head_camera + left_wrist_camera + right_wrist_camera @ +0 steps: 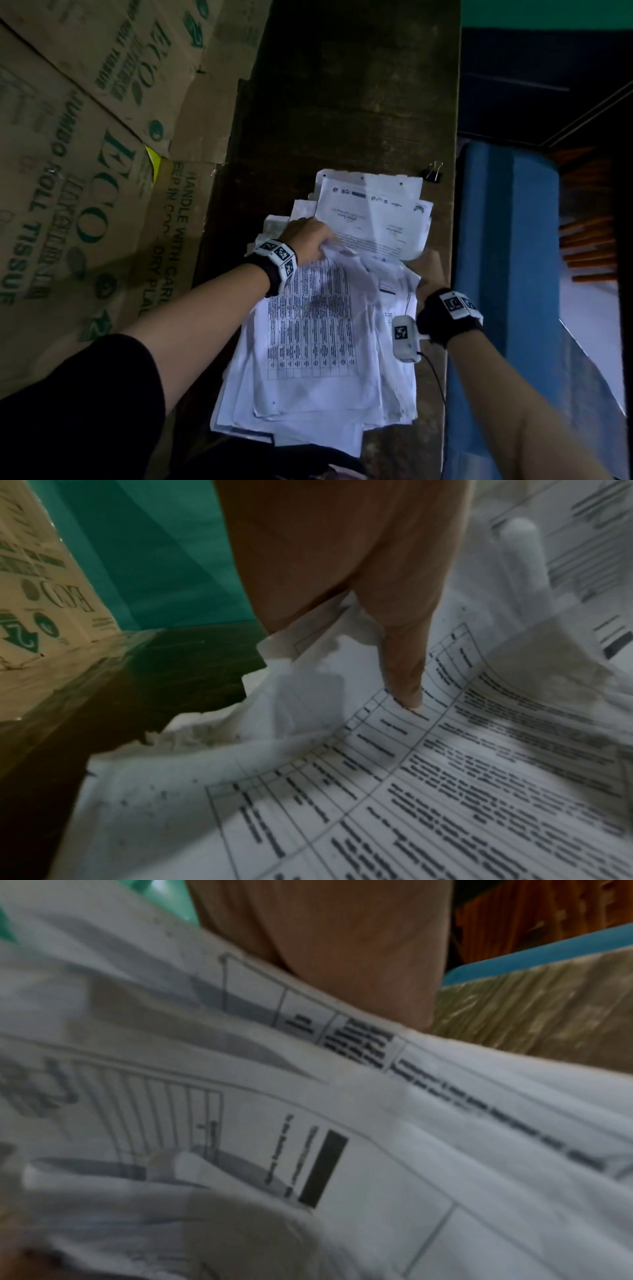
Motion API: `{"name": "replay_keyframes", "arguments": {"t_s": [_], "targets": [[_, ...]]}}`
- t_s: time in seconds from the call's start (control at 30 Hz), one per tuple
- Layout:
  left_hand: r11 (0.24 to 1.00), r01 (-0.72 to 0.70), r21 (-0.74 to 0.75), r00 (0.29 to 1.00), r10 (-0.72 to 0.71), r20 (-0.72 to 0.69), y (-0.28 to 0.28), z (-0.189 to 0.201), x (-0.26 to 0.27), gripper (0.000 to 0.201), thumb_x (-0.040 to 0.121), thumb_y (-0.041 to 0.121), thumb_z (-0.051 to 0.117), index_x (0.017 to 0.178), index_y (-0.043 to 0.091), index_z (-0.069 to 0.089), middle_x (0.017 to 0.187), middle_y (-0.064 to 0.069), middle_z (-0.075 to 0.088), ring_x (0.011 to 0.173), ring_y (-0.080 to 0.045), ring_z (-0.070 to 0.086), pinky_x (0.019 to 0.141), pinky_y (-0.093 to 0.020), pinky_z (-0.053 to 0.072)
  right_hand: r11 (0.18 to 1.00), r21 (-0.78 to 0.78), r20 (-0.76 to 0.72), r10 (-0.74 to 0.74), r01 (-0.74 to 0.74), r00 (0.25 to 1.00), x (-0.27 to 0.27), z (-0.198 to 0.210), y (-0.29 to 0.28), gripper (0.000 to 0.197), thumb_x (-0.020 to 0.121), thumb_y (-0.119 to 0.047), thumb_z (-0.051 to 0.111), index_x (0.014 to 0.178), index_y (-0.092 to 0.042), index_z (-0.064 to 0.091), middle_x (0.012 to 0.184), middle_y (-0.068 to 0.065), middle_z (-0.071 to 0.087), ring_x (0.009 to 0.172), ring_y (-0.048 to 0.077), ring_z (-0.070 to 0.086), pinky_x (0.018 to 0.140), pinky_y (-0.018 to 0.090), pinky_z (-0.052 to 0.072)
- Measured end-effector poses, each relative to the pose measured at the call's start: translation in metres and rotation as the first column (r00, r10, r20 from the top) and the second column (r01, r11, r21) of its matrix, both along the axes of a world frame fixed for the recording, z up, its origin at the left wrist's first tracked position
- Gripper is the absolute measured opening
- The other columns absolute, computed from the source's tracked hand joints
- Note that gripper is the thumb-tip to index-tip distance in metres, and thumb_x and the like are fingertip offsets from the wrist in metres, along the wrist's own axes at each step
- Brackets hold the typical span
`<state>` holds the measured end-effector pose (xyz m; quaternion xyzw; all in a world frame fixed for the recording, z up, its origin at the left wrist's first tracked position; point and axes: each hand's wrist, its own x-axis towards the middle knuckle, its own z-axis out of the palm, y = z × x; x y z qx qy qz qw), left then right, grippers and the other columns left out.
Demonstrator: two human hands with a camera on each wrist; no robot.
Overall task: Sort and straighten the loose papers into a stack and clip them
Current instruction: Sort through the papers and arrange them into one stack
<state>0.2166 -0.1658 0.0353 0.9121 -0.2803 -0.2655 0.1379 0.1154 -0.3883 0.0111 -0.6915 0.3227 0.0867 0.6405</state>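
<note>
A messy pile of white printed papers lies on a dark wooden table. My left hand pinches sheets at the pile's left edge. In the left wrist view the thumb presses on a sheet printed with a table, and the fingers are hidden beneath it. My right hand holds the pile's right edge, its fingers hidden under a lifted letter sheet. The right wrist view is blurred: papers in front of the hand. A black binder clip lies beyond the pile at the table's right edge.
Printed cardboard boxes stand against the table's left side. A blue seat or bench runs along the right edge, with orange sticks beyond it. The far half of the table is bare wood.
</note>
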Motion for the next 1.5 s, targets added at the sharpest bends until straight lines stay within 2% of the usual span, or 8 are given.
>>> {"name": "replay_keyframes", "arguments": {"t_s": [0.1,0.23,0.53,0.83,1.1,1.2,1.33,1.5], "targets": [[1.000,-0.020,-0.016,1.000,0.020,-0.019,0.009,0.002,-0.003,0.020,0.076,0.018,0.077,0.093,0.011,0.069,0.096,-0.006,0.070,0.087,-0.023,0.067,0.078,-0.035,0.055,0.997,-0.062,0.147,-0.039,0.048,0.988,-0.006,0.014,0.004,0.020,0.069,0.010,0.077,0.087,0.008,0.070,0.082,0.010,0.070,0.062,0.004,0.065,0.071,0.033,0.050],[0.999,-0.025,-0.025,1.000,0.025,-0.006,0.020,0.007,-0.006,0.015,0.077,0.018,0.076,0.091,0.013,0.072,0.093,-0.007,0.071,0.086,-0.026,0.066,0.075,-0.032,0.053,0.991,0.003,0.272,-0.129,0.133,0.954,-0.009,0.035,0.001,0.016,0.060,0.004,0.071,0.073,-0.006,0.072,0.065,-0.007,0.073,0.059,0.005,0.066,0.057,0.025,0.053],[0.996,-0.072,-0.061,0.997,0.072,0.008,0.027,0.019,-0.015,0.012,0.080,0.011,0.068,0.069,0.011,0.065,0.065,-0.006,0.063,0.064,-0.022,0.057,0.070,-0.038,0.054,0.961,-0.249,-0.105,0.092,-0.116,0.990,-0.026,-0.005,-0.017,0.013,0.076,0.009,0.071,0.067,0.003,0.063,0.068,0.004,0.062,0.070,0.013,0.058,0.057,0.025,0.047],[0.997,-0.041,0.061,0.999,0.041,-0.001,0.013,0.050,0.009,0.016,0.081,0.014,0.074,0.087,0.000,0.068,0.087,-0.017,0.068,0.079,-0.028,0.064,0.066,-0.030,0.044,0.964,-0.187,0.188,-0.156,0.191,0.970,-0.042,0.075,-0.033,0.032,0.064,0.003,0.080,0.094,0.005,0.071,0.090,0.019,0.071,0.076,0.024,0.067,0.072,0.038,0.057],[0.966,-0.214,0.143,0.972,0.196,0.129,-0.009,0.011,0.000,0.044,0.085,0.019,0.064,0.127,0.014,0.050,0.133,-0.015,0.051,0.123,-0.034,0.047,0.101,-0.048,0.037,0.927,-0.278,0.310,-0.159,0.250,0.937,-0.059,0.125,-0.051,0.022,0.067,0.001,0.080,0.086,0.001,0.069,0.091,0.010,0.066,0.078,0.019,0.060,0.070,0.034,0.051],[0.871,-0.491,-0.033,0.846,0.485,0.220,0.006,0.009,-0.022,0.097,0.070,0.031,0.080,0.147,0.019,0.022,0.154,-0.010,0.023,0.138,-0.036,0.025,0.106,-0.056,0.027,0.925,-0.283,0.307,-0.165,0.255,0.938,-0.059,0.124,-0.051,0.025,0.067,0.000,0.081,0.089,-0.004,0.069,0.091,0.010,0.067,0.073,0.015,0.064,0.068,0.030,0.053],[0.454,-0.885,0.103,0.433,0.884,-0.178,0.050,-0.001,-0.079,0.126,0.061,0.061,0.078,0.151,0.016,0.003,0.158,-0.014,-0.001,0.145,-0.039,0.005,0.114,-0.059,0.017,0.933,-0.275,0.268,-0.157,0.232,0.950,-0.060,0.108,-0.051,0.025,0.073,0.003,0.078,0.094,-0.002,0.066,0.094,0.007,0.066,0.060,-0.009,0.063,0.056,0.011,0.050],[0.542,-0.775,0.325,0.475,0.838,-0.267,0.072,-0.021,-0.132,0.132,0.061,0.064,0.077,0.151,0.011,-0.003,0.157,-0.021,-0.001,0.145,-0.041,0.004,0.115,-0.052,0.020,0.941,-0.276,0.174,-0.152,0.196,0.973,-0.064,0.093,-0.054,0.035,0.076,-0.003,0.077,0.108,0.006,0.065,0.104,0.014,0.068,0.087,0.023,0.068,0.066,0.020,0.057]]}}
